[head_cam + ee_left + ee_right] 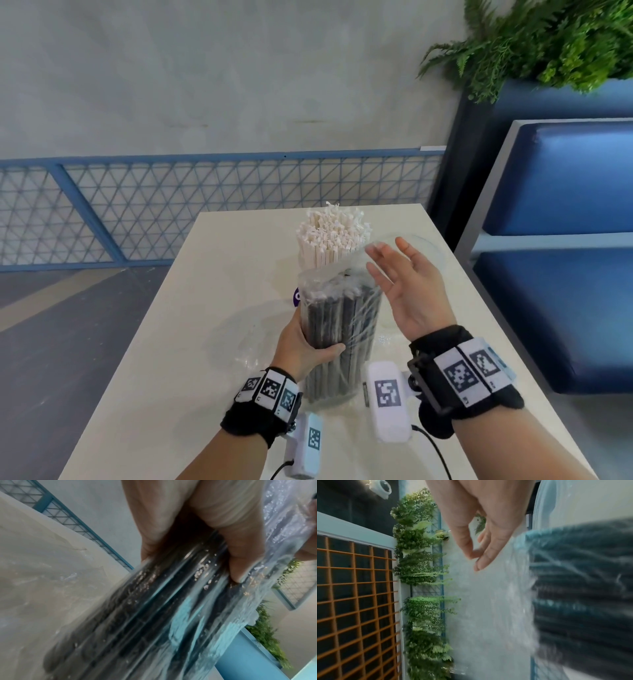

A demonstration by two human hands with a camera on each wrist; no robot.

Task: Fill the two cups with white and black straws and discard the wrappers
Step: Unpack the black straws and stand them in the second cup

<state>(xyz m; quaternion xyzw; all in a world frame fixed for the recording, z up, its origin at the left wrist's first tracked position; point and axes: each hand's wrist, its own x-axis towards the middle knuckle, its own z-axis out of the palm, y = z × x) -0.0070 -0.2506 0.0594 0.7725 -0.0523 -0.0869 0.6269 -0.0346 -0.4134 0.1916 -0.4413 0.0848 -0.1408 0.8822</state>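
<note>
Left hand (pixel 301 346): thumb and fingers wrapped round the black straws (pixel 339 329), a bundle held upright in its clear wrapper (pixel 342 277).
White straws (pixel 330 236): standing in a cup just behind the bundle; cup mostly hidden.
Right hand (pixel 407 291): palm up, fingers spread loose, gripping nothing, beside the wrapper's top.
Surface: cream table (pixel 178 342), loose clear plastic (pixel 250 339) lying left.
Room: blue mesh fence (pixel 205 202), grey wall, blue bench (pixel 561 240), ferns (pixel 548 41).

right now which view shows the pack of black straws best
The head view: the whole wrapped pack of black straws stands upright, gripped by the left hand, the right hand open beside it. The left wrist view shows only a blurred close-up under the fingers; the right wrist view shows one blurred end.
</note>
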